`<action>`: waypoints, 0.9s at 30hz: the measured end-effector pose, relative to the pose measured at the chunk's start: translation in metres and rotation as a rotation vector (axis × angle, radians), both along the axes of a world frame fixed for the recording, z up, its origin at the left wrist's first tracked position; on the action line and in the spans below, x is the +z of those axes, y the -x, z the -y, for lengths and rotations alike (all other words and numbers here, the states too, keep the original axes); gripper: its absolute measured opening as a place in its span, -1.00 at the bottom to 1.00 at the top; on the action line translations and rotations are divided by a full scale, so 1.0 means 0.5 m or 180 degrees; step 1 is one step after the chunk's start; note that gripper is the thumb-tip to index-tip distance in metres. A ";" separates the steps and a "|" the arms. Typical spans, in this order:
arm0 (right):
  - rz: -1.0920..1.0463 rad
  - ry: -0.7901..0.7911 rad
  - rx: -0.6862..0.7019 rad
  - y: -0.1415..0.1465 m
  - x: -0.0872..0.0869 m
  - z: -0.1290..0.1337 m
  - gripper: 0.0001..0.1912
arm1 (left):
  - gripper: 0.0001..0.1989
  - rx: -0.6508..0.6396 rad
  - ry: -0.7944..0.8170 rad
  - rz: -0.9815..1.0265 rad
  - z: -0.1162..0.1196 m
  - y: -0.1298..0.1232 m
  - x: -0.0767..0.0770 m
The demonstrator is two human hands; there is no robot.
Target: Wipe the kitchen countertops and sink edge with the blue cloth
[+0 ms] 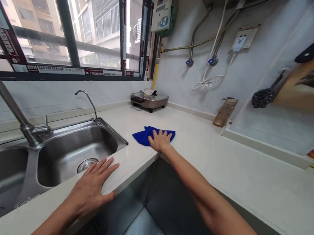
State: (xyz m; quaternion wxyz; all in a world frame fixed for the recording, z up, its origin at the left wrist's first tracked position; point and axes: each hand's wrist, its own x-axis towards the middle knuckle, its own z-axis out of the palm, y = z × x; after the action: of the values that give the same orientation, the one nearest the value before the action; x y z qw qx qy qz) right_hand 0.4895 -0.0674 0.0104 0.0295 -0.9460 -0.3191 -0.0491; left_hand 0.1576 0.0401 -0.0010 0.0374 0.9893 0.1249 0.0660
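Note:
A dark blue cloth [145, 136] lies spread on the white countertop [198, 141] near its inner corner. My right hand [160, 140] presses down on the cloth with its fingers spread, and the arm reaches in from the lower right. Beside the steel sink [77, 151], my left hand [95, 184] rests on the counter's front edge, fingers apart, holding nothing. Its thumb lies along the edge.
An electric pan with a lid [149, 100] stands in the back corner. A brown bottle [225, 112] leans by the right wall ledge. Two faucets [35, 129] rise behind the sink. Hoses and a plug hang on the wall.

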 end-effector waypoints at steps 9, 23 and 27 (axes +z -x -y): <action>-0.0224 -0.0112 0.1265 0.264 0.002 -0.001 -0.21 | -0.24 0.0085 0.0186 0.0723 0.025 0.004 0.023; -0.0086 -0.1269 0.2365 0.164 -0.014 0.212 -0.33 | -0.40 -0.0049 0.0413 0.0540 0.042 0.016 0.049; 0.0105 -0.0088 0.2073 0.029 -0.049 0.340 -0.12 | -0.38 0.0206 0.0119 0.0264 0.088 -0.035 0.055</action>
State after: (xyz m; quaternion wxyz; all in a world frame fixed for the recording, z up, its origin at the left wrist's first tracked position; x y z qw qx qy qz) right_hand 0.4751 -0.2376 -0.0140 0.0513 -0.7928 -0.6047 -0.0566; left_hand 0.1750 -0.0037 0.0267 0.0589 0.9802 0.1564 0.1058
